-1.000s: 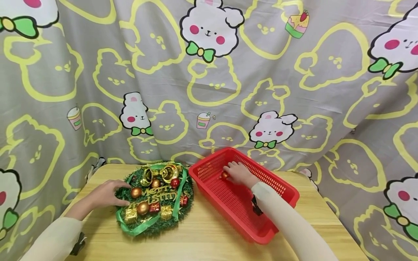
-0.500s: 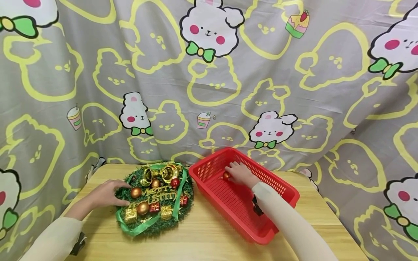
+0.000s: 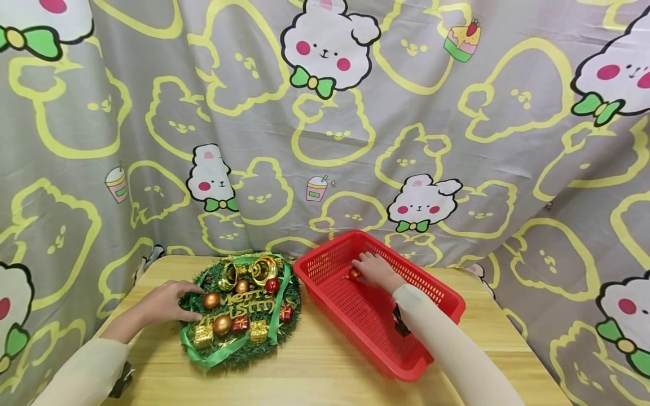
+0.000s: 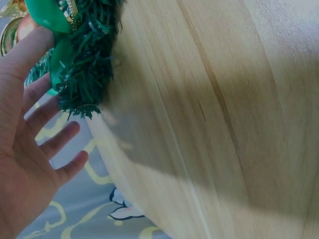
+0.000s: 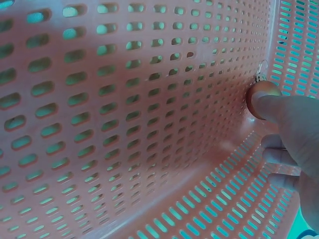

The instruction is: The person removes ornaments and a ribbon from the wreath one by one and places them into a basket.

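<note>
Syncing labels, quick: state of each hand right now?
Left hand: open, at the edge of the round green tinsel wreath.
Right hand: closed, holding a shiny copper-coloured ball ornament inside the red perforated plastic basket.

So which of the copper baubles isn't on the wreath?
The copper bauble inside the red basket, with the right hand gripping it. The other three copper baubles all sit on the wreath.

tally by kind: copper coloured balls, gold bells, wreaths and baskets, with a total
copper balls: 4 (three on the wreath, one in the red basket)
gold bells: 2
wreath: 1
red basket: 1
total: 8
</note>
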{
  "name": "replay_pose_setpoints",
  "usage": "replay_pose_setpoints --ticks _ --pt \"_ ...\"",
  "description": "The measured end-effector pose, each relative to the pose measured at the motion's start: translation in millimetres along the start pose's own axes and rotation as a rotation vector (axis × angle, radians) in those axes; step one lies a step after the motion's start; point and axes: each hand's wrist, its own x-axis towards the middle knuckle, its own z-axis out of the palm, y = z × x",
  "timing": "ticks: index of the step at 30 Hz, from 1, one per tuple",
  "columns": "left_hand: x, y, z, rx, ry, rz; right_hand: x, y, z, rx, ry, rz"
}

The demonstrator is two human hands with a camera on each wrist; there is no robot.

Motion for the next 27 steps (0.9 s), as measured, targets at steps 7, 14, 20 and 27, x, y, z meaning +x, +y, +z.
replay_pose_setpoints --ticks 7,14,20,27 --pt "1.0 -1.0 1.8 0.000 0.006 0.016 0.2 -0.8 -0.8 -0.006 -0.006 0.007" --pt "0.7 -1.4 2.2 -0.004 0.005 0.016 -1.0 0.3 -2.7 0.011 -0.006 0.007" --pt "0.8 0.4 2.8 -0.007 0.010 0.014 -2.7 0.1 -5.4 0.011 -0.016 0.014" --pt "0.4 -1.1 1.4 0.003 0.013 0.012 -2.1 -2.8 -11.0 0.020 -0.003 -0.013"
